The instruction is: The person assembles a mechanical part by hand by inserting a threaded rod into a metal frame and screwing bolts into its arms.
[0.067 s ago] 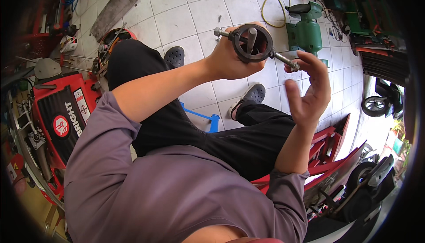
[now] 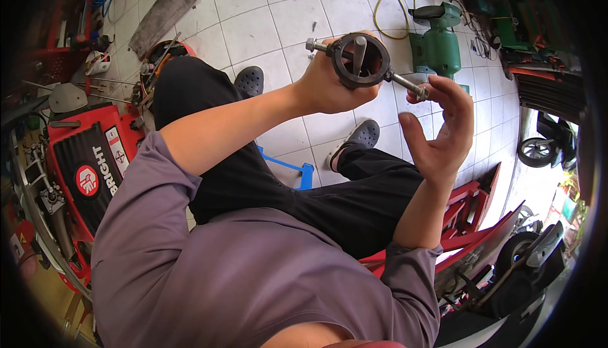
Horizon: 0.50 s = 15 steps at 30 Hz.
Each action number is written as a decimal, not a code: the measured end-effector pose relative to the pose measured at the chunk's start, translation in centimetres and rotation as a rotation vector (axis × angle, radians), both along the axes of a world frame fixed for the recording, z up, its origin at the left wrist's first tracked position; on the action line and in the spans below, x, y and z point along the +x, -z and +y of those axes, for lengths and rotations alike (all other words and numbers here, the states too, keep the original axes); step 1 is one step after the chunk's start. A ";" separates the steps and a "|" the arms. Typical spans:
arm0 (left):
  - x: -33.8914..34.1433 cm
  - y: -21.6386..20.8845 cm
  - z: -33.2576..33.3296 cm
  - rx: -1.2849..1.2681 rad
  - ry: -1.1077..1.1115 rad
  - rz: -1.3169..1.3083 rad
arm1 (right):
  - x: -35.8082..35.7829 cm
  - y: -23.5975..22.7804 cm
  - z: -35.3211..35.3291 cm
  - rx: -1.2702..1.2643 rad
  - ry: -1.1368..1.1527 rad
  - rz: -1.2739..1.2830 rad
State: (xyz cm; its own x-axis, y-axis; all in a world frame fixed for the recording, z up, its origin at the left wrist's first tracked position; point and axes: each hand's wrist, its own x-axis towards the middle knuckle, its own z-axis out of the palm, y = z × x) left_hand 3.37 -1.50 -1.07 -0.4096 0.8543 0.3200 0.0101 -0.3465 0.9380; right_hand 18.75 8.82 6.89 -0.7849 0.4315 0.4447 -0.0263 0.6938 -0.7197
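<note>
My left hand [image 2: 335,88] is wrapped around a black, round metal tube-like tool [image 2: 344,73], held up with its ring-shaped end toward me. Inside the ring stands a grey metal rod [image 2: 358,53]. A bolt with a hex head [image 2: 311,44] sticks out of the left side. On the right, a long threaded bolt [image 2: 404,83] slants outward and carries a nut [image 2: 422,94] near its tip. The curled fingers of my right hand [image 2: 446,129] are at that nut and seem to touch it, while the thumb stands apart below. The tool's lower part is hidden by my left hand.
A green bench grinder [image 2: 440,50] is on the tiled floor beyond my right hand. A red machine [image 2: 82,177] stands at my left, near a container of tools [image 2: 166,53]. A blue stool part [image 2: 285,164] shows between my legs. Red metal frames [image 2: 468,212] are at right.
My right thumb has moved a little to the left, away from the fingers. The left hand and the tool stay almost in place.
</note>
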 end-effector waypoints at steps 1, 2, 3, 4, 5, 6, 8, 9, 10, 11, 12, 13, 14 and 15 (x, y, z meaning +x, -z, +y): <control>0.1 0.2 0.1 0.003 -0.023 0.012 | 0.0 0.2 -0.1 0.005 -0.001 0.005; 0.1 0.3 0.2 0.005 -0.046 0.025 | -0.2 0.4 -0.3 -0.016 0.079 0.005; 0.2 0.3 0.3 -0.059 -0.081 0.009 | -0.2 0.5 -0.2 -0.045 0.129 -0.045; 0.3 0.2 0.5 -0.122 -0.114 -0.007 | -0.3 0.5 -0.1 -0.073 0.179 -0.097; 0.5 0.2 0.7 -0.185 -0.147 -0.023 | -0.5 0.6 0.1 -0.101 0.231 -0.148; 0.7 0.8 0.9 -0.173 -0.142 -0.088 | -0.6 1.1 0.6 -0.100 0.229 -0.160; 0.7 1.0 1.0 -0.233 -0.116 -0.086 | -0.7 1.6 1.2 -0.132 0.215 -0.185; 0.6 1.1 1.0 -0.263 -0.103 -0.085 | -0.7 1.7 1.3 -0.148 0.208 -0.197; 0.6 1.0 0.9 -0.274 -0.098 -0.103 | -0.7 1.6 1.3 -0.140 0.203 -0.192; 0.7 0.8 0.8 -0.234 -0.110 -0.105 | -0.7 1.5 1.3 -0.098 0.198 -0.185; 0.8 0.5 0.7 -0.195 -0.122 -0.108 | -0.6 1.3 1.2 -0.056 0.193 -0.177; 0.8 0.2 0.6 -0.156 -0.136 -0.113 | -0.5 1.3 1.1 -0.014 0.185 -0.171; 0.9 0.4 0.4 -0.150 -0.156 -0.058 | -0.2 1.2 1.3 0.033 0.146 -0.181; 0.8 0.3 0.4 -0.080 -0.149 -0.016 | 0.3 1.2 1.6 0.080 0.106 -0.192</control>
